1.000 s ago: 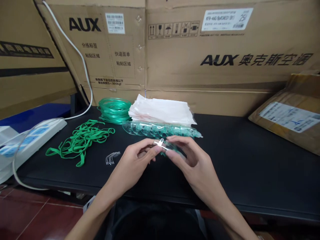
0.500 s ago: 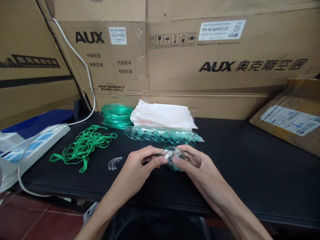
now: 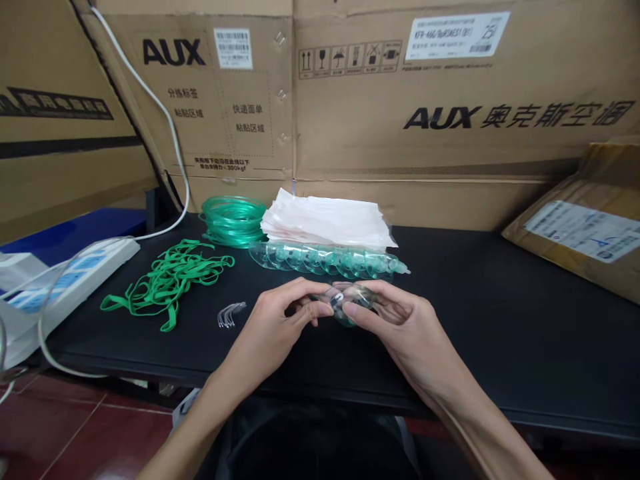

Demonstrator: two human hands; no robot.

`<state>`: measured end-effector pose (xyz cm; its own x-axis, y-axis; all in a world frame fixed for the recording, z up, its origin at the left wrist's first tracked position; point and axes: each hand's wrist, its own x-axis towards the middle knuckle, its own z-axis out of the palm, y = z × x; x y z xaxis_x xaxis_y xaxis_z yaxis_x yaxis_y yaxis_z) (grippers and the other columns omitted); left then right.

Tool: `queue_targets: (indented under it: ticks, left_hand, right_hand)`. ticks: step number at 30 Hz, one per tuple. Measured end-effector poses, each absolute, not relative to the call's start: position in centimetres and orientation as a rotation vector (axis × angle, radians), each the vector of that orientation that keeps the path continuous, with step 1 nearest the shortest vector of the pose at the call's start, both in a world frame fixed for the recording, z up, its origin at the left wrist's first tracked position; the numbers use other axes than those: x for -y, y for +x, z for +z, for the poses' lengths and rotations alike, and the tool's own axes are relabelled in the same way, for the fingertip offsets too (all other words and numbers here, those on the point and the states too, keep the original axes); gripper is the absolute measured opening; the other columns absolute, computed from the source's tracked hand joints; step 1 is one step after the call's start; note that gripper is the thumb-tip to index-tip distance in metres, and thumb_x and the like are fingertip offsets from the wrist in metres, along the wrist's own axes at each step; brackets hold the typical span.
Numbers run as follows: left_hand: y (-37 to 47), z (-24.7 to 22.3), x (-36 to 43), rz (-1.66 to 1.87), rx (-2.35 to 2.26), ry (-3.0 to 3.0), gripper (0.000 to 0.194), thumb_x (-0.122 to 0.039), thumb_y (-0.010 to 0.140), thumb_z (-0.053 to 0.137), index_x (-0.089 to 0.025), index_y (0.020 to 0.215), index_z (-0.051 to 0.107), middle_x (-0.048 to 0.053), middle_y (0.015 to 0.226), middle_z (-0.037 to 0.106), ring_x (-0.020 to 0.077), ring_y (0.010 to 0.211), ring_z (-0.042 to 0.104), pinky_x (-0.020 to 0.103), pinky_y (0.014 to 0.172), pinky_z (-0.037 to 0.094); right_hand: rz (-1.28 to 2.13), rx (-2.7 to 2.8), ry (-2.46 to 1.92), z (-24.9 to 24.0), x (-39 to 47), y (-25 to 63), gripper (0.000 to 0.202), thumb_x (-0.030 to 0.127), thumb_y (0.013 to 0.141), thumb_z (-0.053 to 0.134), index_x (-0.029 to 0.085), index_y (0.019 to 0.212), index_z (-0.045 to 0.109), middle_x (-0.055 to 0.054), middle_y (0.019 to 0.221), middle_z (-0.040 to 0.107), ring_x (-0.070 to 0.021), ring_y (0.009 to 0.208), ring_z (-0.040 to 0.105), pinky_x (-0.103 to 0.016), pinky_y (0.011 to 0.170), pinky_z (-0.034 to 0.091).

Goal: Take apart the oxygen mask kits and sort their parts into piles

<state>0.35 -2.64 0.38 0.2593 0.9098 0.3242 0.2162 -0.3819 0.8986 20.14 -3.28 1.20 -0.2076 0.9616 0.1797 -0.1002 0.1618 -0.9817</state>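
Over the table, left hand and right hand, grip narrow on clear mask, its strip less visible than earlier.

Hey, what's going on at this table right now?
Someone's left hand and right hand grip a clear, green-tinted plastic piece from either side, with a small pale strip showing between them. Beyond, a row of overlapping green-tinted pieces lies in front of a white stack. Off to the left sit coiled green tubing, tangled green straps and several thin strips.

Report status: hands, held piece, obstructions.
Left hand and right hand gripping transparent green piece. Pale strip against it. Nested green pieces beyond; nothing seen blocking.
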Motion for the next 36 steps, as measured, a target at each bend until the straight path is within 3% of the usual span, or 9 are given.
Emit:
queue_targets:
  ticks: [10,20,24,28,32,36]
  left_hand:
    - [0.3,0.2,2.7,1.151,-1.053,1.791,0.014,-0.015,0.097,0.059,-0.022,0.099,0.072,-0.003,0.085,0.066,0.0108,0.067,0.058,0.023,0.066,0.044]
    - [0.3,0.8,3.1,1.146,-0.996,1.968,0.011,-0.023,0.1,0.061,-0.02,0.093,0.069,0.0,0.09,0.067,0.0128,0.072,0.053,0.025,0.068,0.04]
    - [0.4,1.0,3.3,1.137,-1.047,1.978,0.011,-0.028,0.101,0.063,-0.021,0.096,0.069,-0.001,0.089,0.067,0.0137,0.075,0.053,0.026,0.07,0.039]
    - [0.6,1.2,3.5,1.129,-1.025,1.99,0.012,-0.03,0.101,0.063,-0.021,0.098,0.071,-0.001,0.088,0.065,0.0144,0.078,0.053,0.026,0.073,0.04]
    - [0.5,1.3,3.4,1.114,-0.984,1.954,0.014,-0.031,0.1,0.064,-0.021,0.096,0.071,0.0,0.088,0.064,0.0153,0.079,0.054,0.026,0.073,0.041]
    - [0.3,1.3,3.2,1.124,-0.865,1.855,0.02,-0.031,0.106,0.054,-0.019,0.1,0.068,0.002,0.098,0.064,0.0152,0.085,0.058,0.026,0.079,0.044]
  right_hand:
    - [1.252,1.435,-0.9,1.3,3.4,20.4,0.015,0.03,0.082,0.086,0.026,0.096,0.082,-0.005,0.118,0.079,-0.0264,0.128,0.065,-0.038,0.108,0.051]
    - [1.346,1.445,-0.883,1.6,3.3,20.9,0.013,0.032,0.079,0.088,0.026,0.089,0.082,-0.005,0.105,0.079,-0.0304,0.129,0.061,-0.048,0.115,0.042]
    - [1.363,1.478,-0.983,2.3,3.4,21.0,0.024,0.041,0.078,0.087,0.024,0.094,0.08,-0.006,0.108,0.077,-0.029,0.115,0.066,-0.044,0.104,0.048]
    - [1.318,1.49,-1.031,2.7,3.6,20.9,0.027,0.046,0.082,0.083,0.022,0.093,0.077,-0.005,0.099,0.074,-0.0259,0.102,0.066,-0.037,0.09,0.051]
    - [1.406,1.396,-0.957,2.3,3.6,20.8,0.022,0.041,0.086,0.081,0.02,0.089,0.075,-0.003,0.089,0.071,-0.02,0.091,0.064,-0.032,0.083,0.048]
    - [1.574,1.236,-0.799,2.1,3.7,20.7,0.017,0.037,0.092,0.076,0.02,0.091,0.073,-0.002,0.086,0.069,-0.0177,0.085,0.063,-0.03,0.08,0.05]
